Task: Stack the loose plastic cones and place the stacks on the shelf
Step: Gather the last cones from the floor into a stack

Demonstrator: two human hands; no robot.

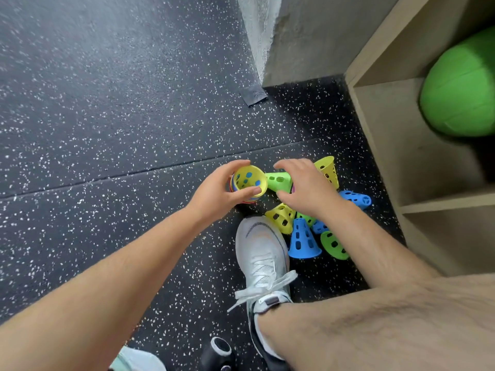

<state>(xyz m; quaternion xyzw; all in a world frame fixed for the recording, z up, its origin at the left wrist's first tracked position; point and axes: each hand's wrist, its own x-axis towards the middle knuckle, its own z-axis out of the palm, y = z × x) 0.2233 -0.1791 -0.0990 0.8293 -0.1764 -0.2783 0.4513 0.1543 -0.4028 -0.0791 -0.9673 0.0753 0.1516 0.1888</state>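
My left hand (217,188) grips a stack of nested cones (247,183) held on its side, its yellow open mouth facing me. My right hand (305,186) holds a green cone (278,181) with its narrow end close to the stack's mouth. Loose perforated cones lie on the floor under and beyond my right hand: a yellow one (328,170), a blue one (356,199), another yellow (281,218), an upright blue (304,241) and a green one (333,245). The wooden shelf (401,145) stands to the right.
A large green ball (460,97) sits in the shelf's upper compartment; the compartment below it shows nothing inside. My white shoe (263,258) is planted beside the cone pile. A concrete pillar (294,41) rises behind. Speckled black rubber floor (107,129) spreads to the left.
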